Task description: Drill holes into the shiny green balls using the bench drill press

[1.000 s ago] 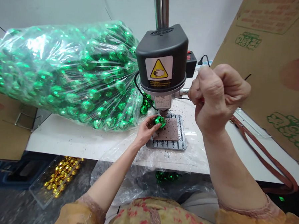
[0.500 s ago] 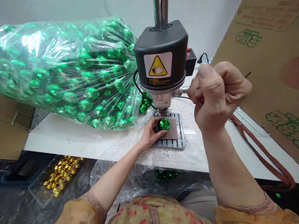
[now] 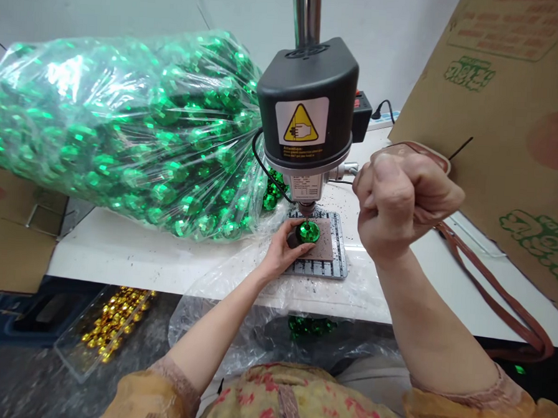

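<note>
Under the chuck of a small black bench drill press [image 3: 307,104], a shiny green faceted ball [image 3: 309,232] rests on a brownish square pad [image 3: 324,245]. My left hand [image 3: 282,250] grips the ball from its left side, thumb in front and fingers behind. The thin bit comes down at the top of the ball; whether it has gone in is too small to tell. At the machine's right, my right hand [image 3: 405,200] is closed in a fist around the end of the feed lever [image 3: 348,169], whose grip the fingers hide.
A clear plastic bag [image 3: 124,132] of green balls lies left of the drill. Dark shavings speckle the slotted metal base [image 3: 339,265]. A cardboard box [image 3: 512,121] and brown strap [image 3: 494,289] are at right. Gold balls [image 3: 118,319] sit in a clear bin below left.
My right hand has come down a little with the lever. My left hand still holds the ball in place under the bit. The view has shifted slightly.
</note>
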The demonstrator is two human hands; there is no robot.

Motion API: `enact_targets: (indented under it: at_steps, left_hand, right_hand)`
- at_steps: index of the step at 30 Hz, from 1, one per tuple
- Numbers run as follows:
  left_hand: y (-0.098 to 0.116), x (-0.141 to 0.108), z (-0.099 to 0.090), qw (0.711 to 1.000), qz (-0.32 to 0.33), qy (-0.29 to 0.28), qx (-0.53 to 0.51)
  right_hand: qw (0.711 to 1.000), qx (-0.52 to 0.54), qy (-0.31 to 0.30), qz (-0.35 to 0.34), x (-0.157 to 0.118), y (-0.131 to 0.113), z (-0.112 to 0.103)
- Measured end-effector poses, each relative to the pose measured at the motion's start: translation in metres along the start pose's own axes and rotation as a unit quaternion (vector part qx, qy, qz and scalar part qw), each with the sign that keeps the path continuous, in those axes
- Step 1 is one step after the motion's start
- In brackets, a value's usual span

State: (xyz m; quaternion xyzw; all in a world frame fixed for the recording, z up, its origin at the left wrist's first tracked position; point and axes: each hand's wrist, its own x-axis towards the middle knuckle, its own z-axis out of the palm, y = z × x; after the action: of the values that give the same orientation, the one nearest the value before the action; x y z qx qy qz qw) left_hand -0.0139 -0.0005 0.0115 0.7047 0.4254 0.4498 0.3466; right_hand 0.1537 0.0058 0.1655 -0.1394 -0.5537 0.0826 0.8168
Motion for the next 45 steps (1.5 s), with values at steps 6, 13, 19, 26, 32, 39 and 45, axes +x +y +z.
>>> enact_targets:
  at_steps: [6,13,19,26,32,39,45]
  left_hand:
    - [0.002,0.0,0.0,1.0,0.005,0.003,-0.004]
    - [0.0,-0.001,0.0,1.0,0.01,0.003,-0.002]
    - [0.0,-0.001,0.0,1.0,0.006,0.004,-0.006]
    - [0.002,-0.001,0.001,1.0,-0.002,0.002,-0.014]
    - [0.002,-0.002,0.0,1.0,-0.01,0.005,-0.013]
    - [0.004,-0.001,0.004,0.999,-0.012,0.038,-0.005]
    - [0.025,-0.043,-0.002,0.989,0.063,0.092,0.099]
  right_hand:
    - [0.999,0.032,0.012,-0.001,-0.006,-0.001,0.001]
    - [1.0,0.0,-0.002,-0.022,-0.015,0.003,-0.006]
    - [0.999,0.0,0.01,-0.045,-0.02,0.008,-0.008]
    - [0.996,0.004,0.004,-0.086,-0.023,0.014,-0.009]
    - [0.992,0.022,-0.044,-0.118,-0.029,0.013,-0.016]
    - [0.999,-0.007,0.015,0.031,0.007,-0.005,0.005]
    - [0.995,0.022,0.026,0.095,0.028,-0.009,0.012]
